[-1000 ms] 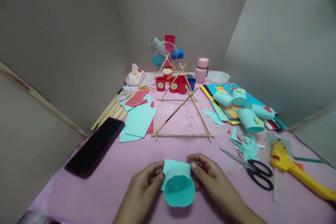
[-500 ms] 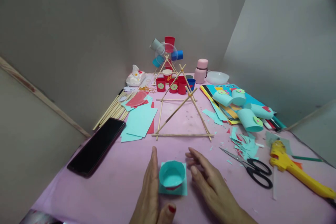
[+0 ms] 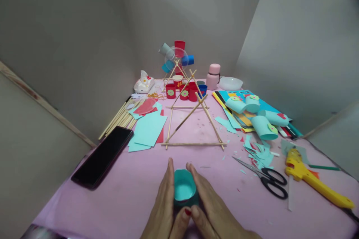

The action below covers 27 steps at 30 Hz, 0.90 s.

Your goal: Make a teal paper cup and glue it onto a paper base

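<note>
A small turquoise paper cup (image 3: 184,188) stands upright at the near middle of the table, its open top towards me. My left hand (image 3: 165,198) is pressed along its left side with the fingers straight. Along the right side lies my right hand (image 3: 206,198), and both thumbs meet at the front of the cup. Together the two palms grip it. The square paper under the cup is mostly hidden by my hands. Beyond my fingertips stands a frame of thin wooden sticks (image 3: 193,144).
Black-handled scissors (image 3: 273,183), paper scraps (image 3: 260,155) and a yellow glue gun (image 3: 311,181) lie to the right. Turquoise paper tubes (image 3: 263,127) rest behind them. At left are a phone (image 3: 103,157), turquoise sheets (image 3: 148,129) and sticks (image 3: 119,115). Red cups (image 3: 170,91) stand farther back.
Both hands have closed inwards from either side of the paper cup and now press against it. My thumbs have come together at its front.
</note>
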### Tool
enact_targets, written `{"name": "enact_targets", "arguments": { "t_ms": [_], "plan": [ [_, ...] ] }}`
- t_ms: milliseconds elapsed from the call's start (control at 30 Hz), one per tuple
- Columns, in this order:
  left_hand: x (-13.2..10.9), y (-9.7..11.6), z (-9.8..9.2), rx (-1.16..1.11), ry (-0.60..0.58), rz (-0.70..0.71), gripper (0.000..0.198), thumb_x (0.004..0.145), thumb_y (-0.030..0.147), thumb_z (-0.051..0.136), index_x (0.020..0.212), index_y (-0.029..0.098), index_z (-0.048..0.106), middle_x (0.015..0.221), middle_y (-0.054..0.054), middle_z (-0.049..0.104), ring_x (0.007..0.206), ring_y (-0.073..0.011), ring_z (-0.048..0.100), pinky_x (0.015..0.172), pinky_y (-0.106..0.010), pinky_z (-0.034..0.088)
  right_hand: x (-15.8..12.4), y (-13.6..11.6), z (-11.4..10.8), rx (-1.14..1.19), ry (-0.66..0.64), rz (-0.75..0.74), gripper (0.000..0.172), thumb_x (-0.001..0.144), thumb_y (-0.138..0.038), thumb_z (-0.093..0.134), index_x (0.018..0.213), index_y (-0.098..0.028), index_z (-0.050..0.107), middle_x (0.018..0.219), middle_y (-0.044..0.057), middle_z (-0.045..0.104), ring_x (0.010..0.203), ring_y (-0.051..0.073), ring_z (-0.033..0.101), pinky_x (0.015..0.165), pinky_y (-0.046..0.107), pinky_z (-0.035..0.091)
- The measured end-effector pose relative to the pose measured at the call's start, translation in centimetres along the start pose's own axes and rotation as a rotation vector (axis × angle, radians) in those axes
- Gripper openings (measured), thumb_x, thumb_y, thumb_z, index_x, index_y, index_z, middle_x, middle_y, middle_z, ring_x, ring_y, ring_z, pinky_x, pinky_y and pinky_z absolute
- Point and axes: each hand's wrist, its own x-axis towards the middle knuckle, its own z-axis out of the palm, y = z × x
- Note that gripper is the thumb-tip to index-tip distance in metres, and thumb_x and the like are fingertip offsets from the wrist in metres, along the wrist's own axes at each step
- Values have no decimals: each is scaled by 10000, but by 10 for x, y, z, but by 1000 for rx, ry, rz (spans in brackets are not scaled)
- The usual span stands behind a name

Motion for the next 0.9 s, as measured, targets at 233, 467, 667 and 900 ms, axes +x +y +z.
{"name": "enact_targets", "arguments": {
  "t_ms": [233, 467, 667, 900],
  "plan": [
    [-1, -16, -10, 284, -129, 129, 707, 962, 354, 359, 1470, 313, -130, 1588, -71, 53, 1418, -258, 202, 1102, -425, 318, 0, 0, 2, -10, 7, -24, 644, 969, -415, 349, 1504, -290, 13, 1562, 71, 237, 1393, 261, 287, 1105, 460, 321],
    [11, -9, -4, 631, 207, 465, 686, 947, 450, 308, 1485, 79, 100, 1565, -158, 160, 1443, -260, 110, 1157, -394, 53, -10, -10, -32, -147, 23, 90, 678, 966, -363, 399, 1497, -298, -17, 1585, 64, 149, 1420, 241, 205, 1119, 424, 308],
    [29, -2, -5, 883, 80, 583, 559, 837, 438, 535, 1351, 230, 463, 1371, -113, 540, 1219, -346, 511, 1045, -497, 250, -49, 29, -121, -663, 375, 337, 560, 914, -430, 412, 1384, -131, 349, 1417, 215, 441, 1335, 351, 368, 1046, 561, 356],
    [18, 3, -8, 648, 155, 424, 565, 949, 399, 313, 1478, 247, 183, 1511, -115, 341, 1377, -300, 311, 1096, -507, 203, -124, 105, -213, -1186, 261, 602, 542, 840, -361, 386, 1202, 18, 527, 1209, 298, 591, 1076, 418, 575, 896, 537, 473]
  ]
}}
